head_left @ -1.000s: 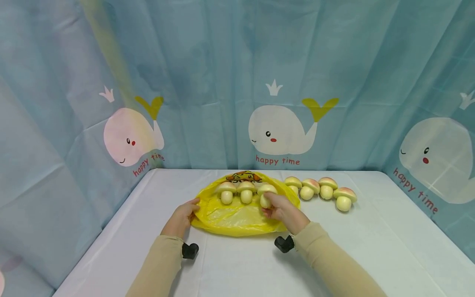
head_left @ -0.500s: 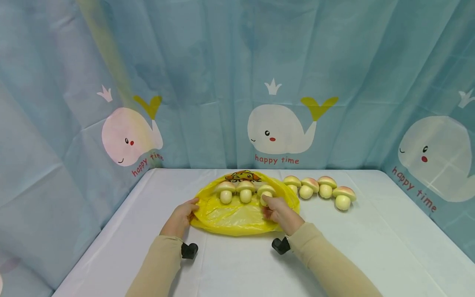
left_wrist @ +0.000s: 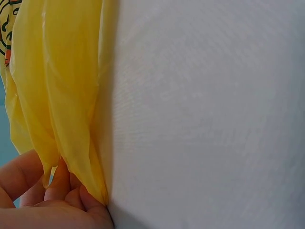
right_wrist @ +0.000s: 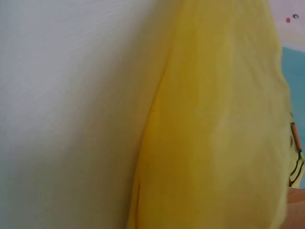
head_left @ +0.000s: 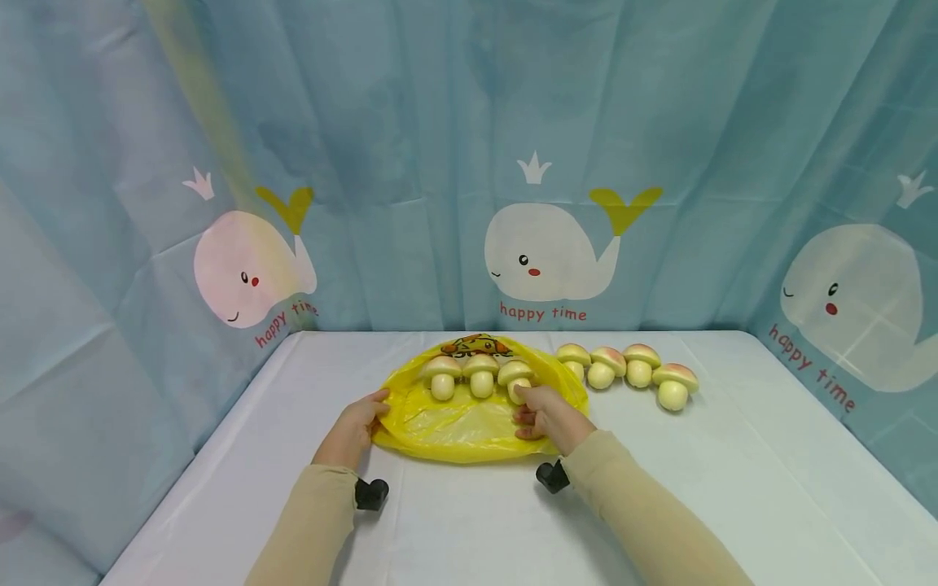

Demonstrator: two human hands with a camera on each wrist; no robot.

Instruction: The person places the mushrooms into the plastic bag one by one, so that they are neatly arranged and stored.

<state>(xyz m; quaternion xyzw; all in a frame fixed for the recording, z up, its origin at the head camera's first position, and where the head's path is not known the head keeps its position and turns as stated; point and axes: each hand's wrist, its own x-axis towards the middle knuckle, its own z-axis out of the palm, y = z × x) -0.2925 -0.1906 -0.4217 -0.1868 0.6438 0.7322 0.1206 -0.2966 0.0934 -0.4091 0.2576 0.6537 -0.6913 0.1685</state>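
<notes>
Blue curtain (head_left: 410, 122) behind the white tabletop (head_left: 454, 529), cute white whale (head_left: 550, 252) above its far edge, pinkish whale (head_left: 230, 252) by the far-left corner, greyish whale (head_left: 872, 285) off the far-right one.

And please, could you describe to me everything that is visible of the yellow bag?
The yellow bag looks like thin, shiny, crinkled plastic, with an orange-and-black cartoon print near its far edge. It lies on the white table, its wide mouth open towards the person. Three toy-like mushrooms sit in a row inside. The left hand grips its left edge; the right hand reaches into its right side, though contact with the plastic is unclear.
</notes>
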